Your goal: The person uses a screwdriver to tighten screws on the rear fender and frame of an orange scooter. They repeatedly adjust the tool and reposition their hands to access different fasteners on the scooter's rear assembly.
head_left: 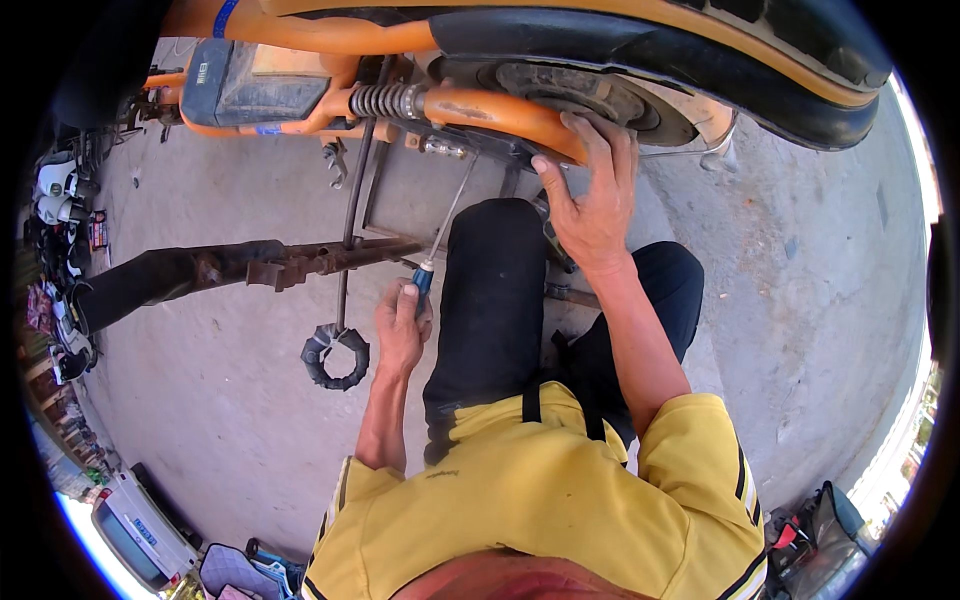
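My left hand (403,327) is closed around the blue handle of a screwdriver (424,280). The long thin shaft slants up and to the right, its tip near the underside of an orange vehicle frame. My right hand (598,205) lies against the right end of a curved orange tube (500,115), fingers stretched and thumb apart. Behind that tube is a dirty wheel (640,105), partly covered by a black and orange body panel. A coil spring (387,101) adjoins the tube's left end. Just below the tube, a silver fitting (443,148) shows close to the screwdriver's tip.
A rusty metal stand with a black-wrapped arm (150,285) reaches in from the left. A rod ends in a black-wrapped ring (336,357) beside my left forearm. Parked scooters (62,195) line the far left; a white vehicle (145,530) stands lower left on the concrete (800,330).
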A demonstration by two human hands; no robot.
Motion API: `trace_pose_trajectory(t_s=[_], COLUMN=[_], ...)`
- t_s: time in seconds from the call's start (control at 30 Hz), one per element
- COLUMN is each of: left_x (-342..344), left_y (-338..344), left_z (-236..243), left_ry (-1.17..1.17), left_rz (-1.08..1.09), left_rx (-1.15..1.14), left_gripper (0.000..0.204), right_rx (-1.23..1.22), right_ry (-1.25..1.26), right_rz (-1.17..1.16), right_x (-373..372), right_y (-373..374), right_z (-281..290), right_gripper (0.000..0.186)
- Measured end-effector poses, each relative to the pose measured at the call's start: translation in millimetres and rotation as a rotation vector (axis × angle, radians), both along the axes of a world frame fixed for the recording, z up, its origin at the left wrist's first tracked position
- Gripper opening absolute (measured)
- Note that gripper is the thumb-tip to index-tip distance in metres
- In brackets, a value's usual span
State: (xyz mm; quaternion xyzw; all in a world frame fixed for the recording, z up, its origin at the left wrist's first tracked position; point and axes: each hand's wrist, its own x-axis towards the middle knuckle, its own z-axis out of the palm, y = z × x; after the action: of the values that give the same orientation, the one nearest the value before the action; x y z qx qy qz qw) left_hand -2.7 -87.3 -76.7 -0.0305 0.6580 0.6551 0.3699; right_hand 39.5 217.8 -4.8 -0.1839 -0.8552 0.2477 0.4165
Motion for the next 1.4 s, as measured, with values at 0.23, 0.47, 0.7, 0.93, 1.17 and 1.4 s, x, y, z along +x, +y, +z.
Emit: trace_pose_trajectory(t_s=[0.23,0.47,0.7,0.93,1.17,1.4], left_x=[4,6,-22,9,2,-9], left_y=[20,16,2,38,36,35], left_z=[-1,-27,-4,2,7,43], left_ry=[0.423,0.5,-0.57,0.238,0.607,-0.218], left_rz=[0.077,-0.022,0.013,0.035,-0.004,-0.024], left_rx=[-0.13,-0.197,0.249,-0.093,-0.229,0.004], left_gripper=[0.027,0.022,0.041,0.028,0.024,0.035], right_rx=[-0.139,-0.135,-0.156,-0.165,-0.158,-0.149], right_ry=[-0.37,-0.384,-0.382,-0.391,-0.336,-0.323], right_rz=[0.148,0.203,0.213,0.195,0.177,0.187], right_x=[-37,-31,-31,-28,-23,-21], right_y=[30,36,41,45,41,43], right_z=[-6,-8,-13,-15,-17,-18], right_gripper=[0.071,0.077,0.083,0.09,0.087,0.087])
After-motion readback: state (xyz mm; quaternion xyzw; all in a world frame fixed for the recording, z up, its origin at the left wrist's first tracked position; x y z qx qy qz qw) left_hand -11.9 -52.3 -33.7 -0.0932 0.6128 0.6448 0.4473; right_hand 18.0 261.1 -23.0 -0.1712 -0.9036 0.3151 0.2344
